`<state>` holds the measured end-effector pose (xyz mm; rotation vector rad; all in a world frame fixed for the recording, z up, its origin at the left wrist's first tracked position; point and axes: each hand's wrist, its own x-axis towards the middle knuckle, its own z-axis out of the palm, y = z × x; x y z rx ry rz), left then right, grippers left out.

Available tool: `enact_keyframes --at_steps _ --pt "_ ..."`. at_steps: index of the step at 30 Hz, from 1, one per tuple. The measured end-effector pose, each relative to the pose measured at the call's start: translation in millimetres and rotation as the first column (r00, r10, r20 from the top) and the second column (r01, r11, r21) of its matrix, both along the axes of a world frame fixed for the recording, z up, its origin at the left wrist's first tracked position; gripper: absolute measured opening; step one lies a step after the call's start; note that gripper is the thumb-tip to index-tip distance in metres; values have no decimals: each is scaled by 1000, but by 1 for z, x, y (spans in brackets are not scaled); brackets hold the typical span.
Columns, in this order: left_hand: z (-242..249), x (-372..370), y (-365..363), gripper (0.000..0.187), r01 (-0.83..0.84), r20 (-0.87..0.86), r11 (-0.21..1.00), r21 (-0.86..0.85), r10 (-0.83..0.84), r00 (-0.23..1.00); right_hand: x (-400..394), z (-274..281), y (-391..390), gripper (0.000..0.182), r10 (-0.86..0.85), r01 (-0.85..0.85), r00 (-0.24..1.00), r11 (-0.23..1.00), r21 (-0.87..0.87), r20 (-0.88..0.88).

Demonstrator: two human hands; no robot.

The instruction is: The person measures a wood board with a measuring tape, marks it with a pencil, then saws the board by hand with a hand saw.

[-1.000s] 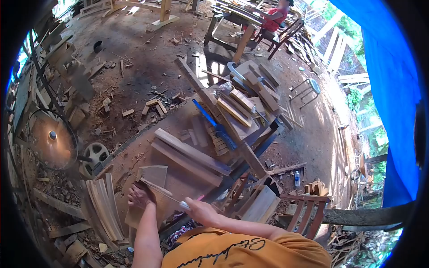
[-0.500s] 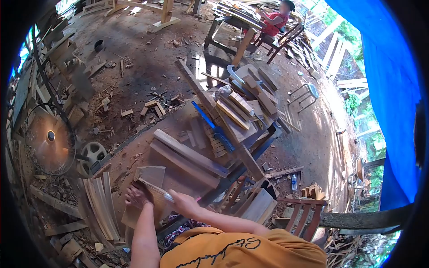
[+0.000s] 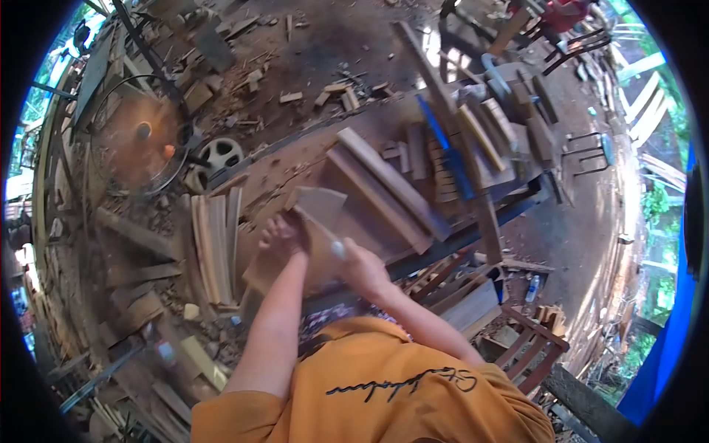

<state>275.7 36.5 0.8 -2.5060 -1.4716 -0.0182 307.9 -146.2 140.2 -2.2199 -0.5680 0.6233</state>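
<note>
In front of my orange shirt, a wooden board (image 3: 319, 235) is held at the near left end of the workbench (image 3: 255, 210). My left hand (image 3: 284, 235) grips this board at its left side, fingers spread over the wood. Closed near the board's right edge, my right hand (image 3: 363, 272) holds a small object with a rounded white end (image 3: 337, 249); the rest is hidden in the fist and blurred, so I cannot tell its kind. A flat wooden piece (image 3: 321, 203) lies just beyond the board. Two long planks (image 3: 388, 188) rest side by side to the right.
A blue handsaw (image 3: 447, 151) lies near stacked wood pieces (image 3: 509, 125) on the bench. At left stand a spinning fan (image 3: 144, 131), a wheel (image 3: 220, 155) and upright slats (image 3: 214, 247). A wooden chair (image 3: 528, 351) is at lower right. A person in red (image 3: 565, 13) sits far off.
My view has swung, so the bench and both hands appear farther right and higher. Both hands stay at the board, and the right one keeps its white-ended object.
</note>
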Motion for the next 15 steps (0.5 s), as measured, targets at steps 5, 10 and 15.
enact_keyframes --at_steps 5,10,15 --pt "41 14 -6 32 -19 120 972 -233 48 992 -23 38 -76 23 26 -35 994 996 -77 -106" --pt "38 16 -5 39 -47 159 979 -197 80 984 5 -18 0 23 77 -77 996 997 0 44" --pt "35 18 -7 38 -69 177 984 -165 99 979 -5 9 -33 23 60 -61 994 998 -1 87"
